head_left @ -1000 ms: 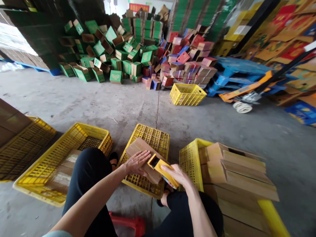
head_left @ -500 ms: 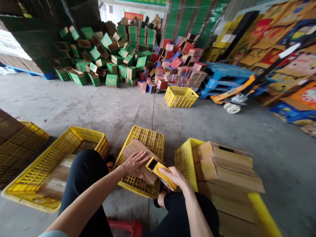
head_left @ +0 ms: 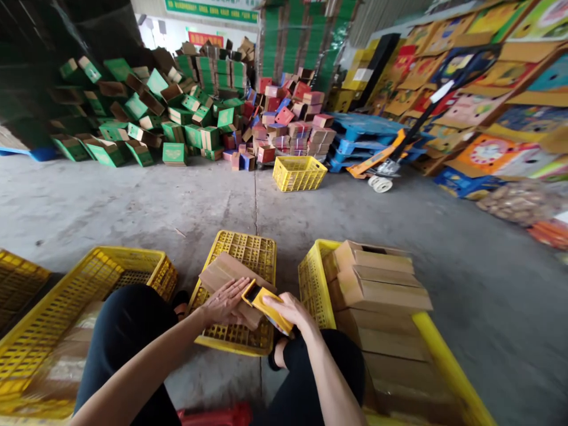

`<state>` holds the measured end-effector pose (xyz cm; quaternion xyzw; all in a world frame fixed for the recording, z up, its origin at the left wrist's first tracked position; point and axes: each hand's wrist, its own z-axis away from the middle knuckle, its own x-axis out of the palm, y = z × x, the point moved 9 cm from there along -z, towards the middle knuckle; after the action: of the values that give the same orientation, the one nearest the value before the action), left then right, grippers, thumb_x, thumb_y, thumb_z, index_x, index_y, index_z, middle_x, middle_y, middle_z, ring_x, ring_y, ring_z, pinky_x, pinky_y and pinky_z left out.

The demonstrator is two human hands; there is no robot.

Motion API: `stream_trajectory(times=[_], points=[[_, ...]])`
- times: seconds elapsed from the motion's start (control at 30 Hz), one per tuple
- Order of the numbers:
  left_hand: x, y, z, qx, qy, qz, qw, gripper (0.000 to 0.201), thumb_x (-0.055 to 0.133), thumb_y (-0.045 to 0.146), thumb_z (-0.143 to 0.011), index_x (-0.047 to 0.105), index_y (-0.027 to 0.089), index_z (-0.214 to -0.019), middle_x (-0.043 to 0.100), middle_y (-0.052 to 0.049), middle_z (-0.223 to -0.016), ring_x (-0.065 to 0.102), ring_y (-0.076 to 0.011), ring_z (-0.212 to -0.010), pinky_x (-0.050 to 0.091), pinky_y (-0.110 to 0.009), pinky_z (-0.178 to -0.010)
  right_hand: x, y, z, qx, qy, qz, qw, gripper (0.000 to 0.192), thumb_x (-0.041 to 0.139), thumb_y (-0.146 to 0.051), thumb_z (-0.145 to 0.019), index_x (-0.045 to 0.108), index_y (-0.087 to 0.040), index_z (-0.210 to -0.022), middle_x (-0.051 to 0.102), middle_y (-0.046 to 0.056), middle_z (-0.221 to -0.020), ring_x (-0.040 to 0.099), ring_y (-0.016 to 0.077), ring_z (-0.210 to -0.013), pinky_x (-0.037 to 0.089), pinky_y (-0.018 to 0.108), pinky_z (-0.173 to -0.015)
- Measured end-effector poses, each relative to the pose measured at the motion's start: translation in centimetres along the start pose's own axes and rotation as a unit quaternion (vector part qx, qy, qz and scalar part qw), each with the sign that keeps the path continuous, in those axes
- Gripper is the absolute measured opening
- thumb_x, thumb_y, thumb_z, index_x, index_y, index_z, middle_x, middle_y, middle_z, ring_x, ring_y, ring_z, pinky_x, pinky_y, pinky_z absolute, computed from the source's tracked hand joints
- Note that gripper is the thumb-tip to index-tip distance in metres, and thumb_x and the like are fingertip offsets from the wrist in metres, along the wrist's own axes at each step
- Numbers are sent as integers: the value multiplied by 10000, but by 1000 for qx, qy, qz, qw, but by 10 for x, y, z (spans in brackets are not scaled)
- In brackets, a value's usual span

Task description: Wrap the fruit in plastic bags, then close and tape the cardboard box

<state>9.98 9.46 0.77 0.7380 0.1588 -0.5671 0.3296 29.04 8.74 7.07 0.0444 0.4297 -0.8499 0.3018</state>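
A closed brown cardboard box (head_left: 223, 271) lies slantwise on an upturned yellow crate (head_left: 248, 245) between my knees. My left hand (head_left: 226, 303) rests flat on the box, fingers stretched out and pointing toward the tool's front end. My right hand (head_left: 288, 309) is closed around a yellow tape dispenser (head_left: 268, 305). The dispenser's dark front end is over the box, close to my left fingertips. Whether tape runs from it I cannot tell.
To my right, a yellow crate (head_left: 314, 284) holds several brown boxes (head_left: 386, 284). Boxes with shiny strips lie in the left crate (head_left: 133, 255). Ahead are another yellow crate (head_left: 299, 174), a heap of green cartons (head_left: 174, 152), blue pallets (head_left: 361, 130) and a pallet jack (head_left: 381, 157).
The camera view has turned right, so the surroundings sit farther left. The dispenser and my left hand are still at the box, with the dispenser's front near my left fingertips.
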Motion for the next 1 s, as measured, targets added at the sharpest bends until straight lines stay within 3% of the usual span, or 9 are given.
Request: stream_trajectory(times=[0.2, 0.5, 0.73, 1.0], points=[[-13, -21, -2, 38, -32, -7, 999, 1214, 658, 701, -853, -36, 154, -1685, 195, -198, -1726, 236, -358, -1584, 215, -472, -1284, 10, -16, -6, -25, 12, 22, 999, 518, 562, -627, -957, 666, -166, -744, 708, 98, -620, 713, 204, -559, 600, 264, -523], [-10, -16, 1, -6, -30, -33, 999, 1120, 578, 761, -874, 51, 211, -1694, 200, -136, -1737, 238, -350, -1585, 189, -462, -1281, 3, -15, -7, -26, -5, 31, 999, 426, 605, -561, -945, 673, -186, -756, 689, 60, -545, 710, 209, -529, 556, 237, -464], [-11, -19, 0, -9, -43, -35, 998, 1082, 556, 772, -882, 102, 217, -1693, 193, -118, -1740, 251, -340, -1582, 181, -447, -1282, 0, -9, 1, -22, 1, 29, 999, 480, 577, -607, -952, 677, -159, -810, 700, 80, -567, 691, 214, -500, 545, 257, -449], [1, -23, -3, -20, -65, -43, 997, 1106, 703, 734, -787, 246, 255, -1672, 151, -132, -1748, 246, -399, -1574, 211, -490, -1269, -4, 6, -2, -32, 1, -11, 999, 496, 591, -615, -952, 669, -165, -759, 672, 42, -539, 656, 180, -464, 503, 219, -409]])
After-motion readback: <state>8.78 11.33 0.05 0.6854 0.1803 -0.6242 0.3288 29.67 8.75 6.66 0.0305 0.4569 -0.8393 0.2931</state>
